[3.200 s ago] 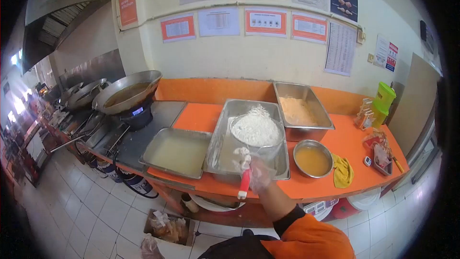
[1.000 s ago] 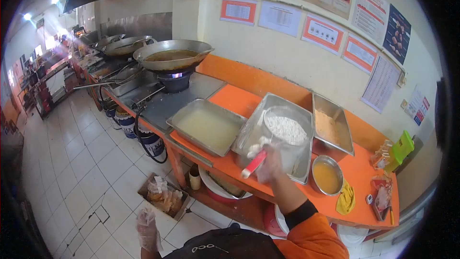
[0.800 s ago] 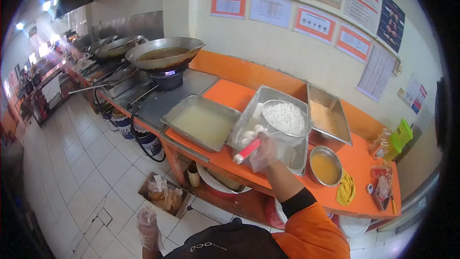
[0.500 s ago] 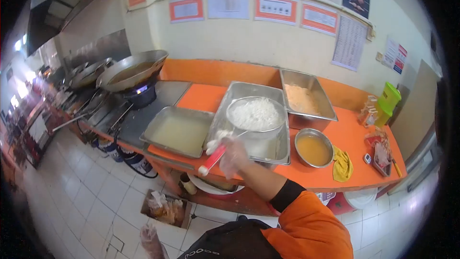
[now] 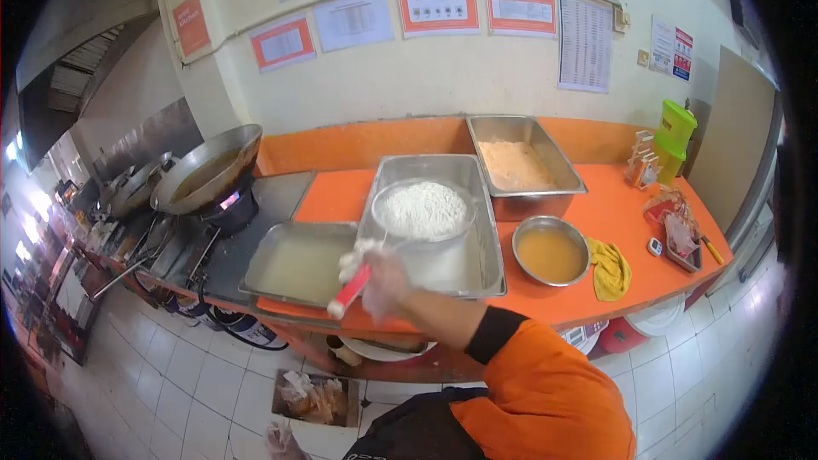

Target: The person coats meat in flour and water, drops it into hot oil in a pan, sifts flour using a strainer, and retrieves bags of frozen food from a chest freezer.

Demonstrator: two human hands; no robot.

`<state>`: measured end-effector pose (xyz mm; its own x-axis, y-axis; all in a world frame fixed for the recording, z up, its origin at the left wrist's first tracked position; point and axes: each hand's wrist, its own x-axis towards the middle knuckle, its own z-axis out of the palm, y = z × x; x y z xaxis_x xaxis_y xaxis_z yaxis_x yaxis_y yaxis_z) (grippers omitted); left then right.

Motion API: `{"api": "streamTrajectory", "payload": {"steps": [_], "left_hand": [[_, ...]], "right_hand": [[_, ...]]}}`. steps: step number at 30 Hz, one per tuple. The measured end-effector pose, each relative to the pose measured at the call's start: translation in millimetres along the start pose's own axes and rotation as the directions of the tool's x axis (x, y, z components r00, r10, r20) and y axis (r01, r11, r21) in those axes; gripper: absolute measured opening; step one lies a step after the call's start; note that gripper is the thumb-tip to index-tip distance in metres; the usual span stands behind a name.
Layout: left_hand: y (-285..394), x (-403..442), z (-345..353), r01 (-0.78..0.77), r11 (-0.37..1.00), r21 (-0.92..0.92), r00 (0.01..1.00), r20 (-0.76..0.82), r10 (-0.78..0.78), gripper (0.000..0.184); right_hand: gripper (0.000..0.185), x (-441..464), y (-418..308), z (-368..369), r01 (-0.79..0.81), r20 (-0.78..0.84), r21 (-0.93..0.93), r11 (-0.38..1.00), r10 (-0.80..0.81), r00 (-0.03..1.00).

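Note:
My right hand (image 5: 388, 285), in a clear plastic glove, is closed round a red handle (image 5: 351, 291) at the front left of a deep steel tray (image 5: 494, 264). White floury lumps (image 5: 362, 257) cling beside the fingers. The handle seems to belong to the round strainer (image 5: 424, 210), heaped with white flour, over the tray. Left of it lies a shallow tray of cloudy liquid (image 5: 302, 264). My left hand (image 5: 281, 441), also gloved, hangs low at the bottom edge, its fingers blurred.
Right of the tray are a bowl of yellow liquid (image 5: 550, 254), a yellow cloth (image 5: 609, 271) and a small meat tray (image 5: 682, 247). Behind is a tray of orange-tinted powder (image 5: 517, 164). A wok (image 5: 207, 172) sits over a flame at left; a box (image 5: 315, 399) is on the floor.
The view has swung right and levelled. My right hand, with the red handle, has shifted left relative to the deep tray. My left hand is lower, nearer the frame's bottom edge.

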<state>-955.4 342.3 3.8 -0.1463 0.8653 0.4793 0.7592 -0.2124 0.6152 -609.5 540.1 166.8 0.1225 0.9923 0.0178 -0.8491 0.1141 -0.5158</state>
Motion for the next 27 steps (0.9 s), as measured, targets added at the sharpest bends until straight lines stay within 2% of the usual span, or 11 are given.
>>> {"api": "streamTrajectory", "payload": {"steps": [3, 5, 9, 11, 12, 15, 18, 20, 23, 24, 27], "left_hand": [[5, -4, -2, 0.186, 0.963, -0.197, 0.983, 0.042, -0.181, 0.029], [7, -4, -6, 0.345, 0.918, -0.198, 0.938, 0.098, -0.331, 0.031], [2, 3, 2, 0.512, 0.761, -0.398, 0.845, 0.075, -0.53, 0.036], [-2, 5, 1, 0.494, 0.79, -0.364, 0.863, 0.097, -0.495, 0.038], [-4, 4, -1, 0.485, 0.803, -0.346, 0.871, 0.11, -0.479, 0.039], [-27, 0, 1, -0.031, 0.975, 0.219, 0.999, 0.042, 0.023, 0.036], [15, 11, -5, 0.574, 0.78, -0.249, 0.817, 0.101, -0.568, 0.033], [7, 4, -8, 0.325, 0.946, 0.018, 0.942, 0.088, -0.325, 0.032], [-31, -4, 8, 0.095, 0.986, 0.137, 0.995, 0.027, -0.099, 0.031], [-32, -6, 10, 0.062, 0.987, 0.145, 0.998, 0.0, -0.063, 0.03], [-18, 0, 15, 0.468, 0.775, -0.424, 0.872, 0.081, -0.482, 0.031]], "right_hand": [[0.012, -16, -12, 7, -0.017, 0.089, -0.172, 0.985, 0.033, 0.995], [0.012, -1, -19, -10, -0.189, -0.156, -0.334, 0.924, 0.144, 0.977], [0.012, 18, 8, -23, -0.069, 0.012, -0.152, 0.986, 0.072, 0.997], [0.015, 24, 10, -46, -0.169, -0.066, -0.269, 0.948, 0.157, 0.985], [0.019, 30, -11, -39, -0.302, -0.07, -0.065, 0.951, 0.297, 0.952], [0.015, -13, -13, 13, -0.046, -0.145, -0.196, 0.98, 0.018, 0.989], [0.018, -20, -23, 10, -0.105, -0.009, -0.306, 0.946, 0.107, 0.994], [0.017, 4, -36, -8, -0.179, -0.073, -0.248, 0.952, 0.166, 0.983], [0.017, -9, -6, -12, 0.137, 0.188, -0.232, 0.963, -0.093, 0.978], [0.013, -36, -19, 26, -0.045, -0.002, -0.272, 0.961, 0.046, 0.999], [0.013, 6, -6, -31, -0.152, 0.03, -0.193, 0.969, 0.16, 0.987]]}}
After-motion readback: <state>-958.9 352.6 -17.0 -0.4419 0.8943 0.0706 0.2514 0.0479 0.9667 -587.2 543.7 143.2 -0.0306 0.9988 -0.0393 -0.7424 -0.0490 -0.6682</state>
